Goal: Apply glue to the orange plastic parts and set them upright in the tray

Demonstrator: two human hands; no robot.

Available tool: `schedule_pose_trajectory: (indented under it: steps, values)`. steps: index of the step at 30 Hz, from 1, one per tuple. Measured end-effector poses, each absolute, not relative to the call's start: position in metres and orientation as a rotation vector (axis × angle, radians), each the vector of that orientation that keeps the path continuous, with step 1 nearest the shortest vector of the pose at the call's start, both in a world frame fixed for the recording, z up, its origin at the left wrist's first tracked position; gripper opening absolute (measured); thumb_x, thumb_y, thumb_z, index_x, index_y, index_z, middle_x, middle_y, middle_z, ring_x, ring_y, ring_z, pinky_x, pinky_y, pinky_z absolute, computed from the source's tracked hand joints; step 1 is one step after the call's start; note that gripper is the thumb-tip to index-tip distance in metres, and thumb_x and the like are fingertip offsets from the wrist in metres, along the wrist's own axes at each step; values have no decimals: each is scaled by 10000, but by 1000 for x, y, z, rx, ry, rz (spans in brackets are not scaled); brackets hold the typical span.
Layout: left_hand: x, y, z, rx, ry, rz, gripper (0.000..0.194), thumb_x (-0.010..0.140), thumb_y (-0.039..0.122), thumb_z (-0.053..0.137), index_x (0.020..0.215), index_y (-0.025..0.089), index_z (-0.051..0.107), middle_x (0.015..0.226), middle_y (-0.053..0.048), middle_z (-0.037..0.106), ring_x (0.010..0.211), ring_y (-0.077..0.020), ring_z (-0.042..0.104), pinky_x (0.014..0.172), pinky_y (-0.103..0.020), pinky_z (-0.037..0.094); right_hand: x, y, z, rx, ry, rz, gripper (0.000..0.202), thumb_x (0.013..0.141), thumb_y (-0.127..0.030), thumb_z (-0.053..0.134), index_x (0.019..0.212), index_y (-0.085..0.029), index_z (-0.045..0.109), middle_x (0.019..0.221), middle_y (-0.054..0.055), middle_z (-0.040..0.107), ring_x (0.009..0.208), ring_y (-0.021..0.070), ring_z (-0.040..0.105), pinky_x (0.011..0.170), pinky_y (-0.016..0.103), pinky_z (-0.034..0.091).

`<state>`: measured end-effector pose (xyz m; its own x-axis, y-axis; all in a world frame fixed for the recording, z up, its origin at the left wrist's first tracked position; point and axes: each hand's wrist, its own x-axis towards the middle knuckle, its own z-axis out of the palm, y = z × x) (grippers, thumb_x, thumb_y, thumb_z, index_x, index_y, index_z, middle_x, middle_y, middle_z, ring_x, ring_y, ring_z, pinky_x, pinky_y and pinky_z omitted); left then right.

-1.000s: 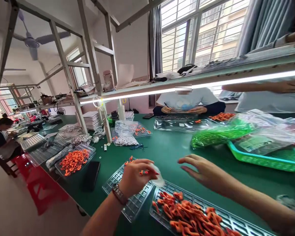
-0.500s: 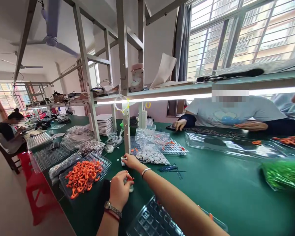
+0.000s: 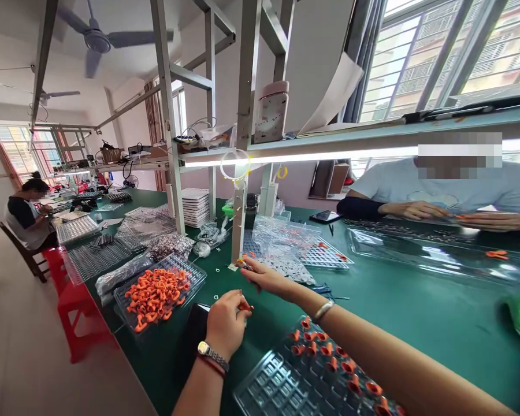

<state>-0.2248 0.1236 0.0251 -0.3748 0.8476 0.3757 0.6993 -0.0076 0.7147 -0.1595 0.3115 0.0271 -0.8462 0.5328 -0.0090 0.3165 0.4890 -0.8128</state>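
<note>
Grip: your left hand point(image 3: 226, 323) pinches small orange parts point(image 3: 244, 305) closed, right hand point(image 3: 266, 276) fingertips narrowed on one near the post point(image 3: 238, 222), above the green surface point(image 3: 398, 306).

Two ceiling fans point(image 3: 97, 39) overhead, one pink clock point(image 3: 271, 113) on the shelf, one phone point(image 3: 325, 216) on the counter point(image 3: 394, 306) — and two co-workers point(image 3: 455, 185) seated, one red stool point(image 3: 75, 306).

**Hands shift to the shelf post, tray comes into view**

The right hand point(image 3: 266, 276) now reaches toward the foot of the metal post point(image 3: 238, 222) at frame centre. The left hand point(image 3: 226, 323) sits just below it, pinching small orange pieces. A clear compartment tray point(image 3: 281, 381) with orange parts now fills the lower centre.
</note>
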Motion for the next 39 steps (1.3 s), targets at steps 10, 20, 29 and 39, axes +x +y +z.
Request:
schedule_pose_trajectory:
  steps: [10,20,29,39]
  values:
    - [-223,117,29,1684,2150,1174,217,800,14,631,850,198,733,1228,-110,713,1265,-243,595,1052,-366,470,-129,270,46,-711,-2597,1009,264,995,-377,611,1130,-153,651,1096,54,674,912,210,678,803,389,577]
    - [-224,112,35,1672,2246,969,202,835,57,645,883,233,731,1213,-48,717,1130,-225,672,966,-320,506,-121,256,61,-769,-2708,833,245,999,-362,608,1125,-157,656,1102,56,677,919,207,679,811,389,579]
    - [-221,109,32,1589,2348,681,135,827,114,697,915,204,747,1496,-131,505,1156,-260,664,986,-346,490,-120,254,62,-782,-2740,792,246,998,-356,612,1136,-156,652,1109,59,675,923,207,679,814,393,579]
    - [-216,103,36,1515,2362,417,81,919,213,664,926,137,690,1156,-74,690,1007,-207,666,916,-423,534,-120,259,58,-748,-2734,798,242,1000,-360,607,1125,-159,656,1104,55,677,917,206,679,810,387,579]
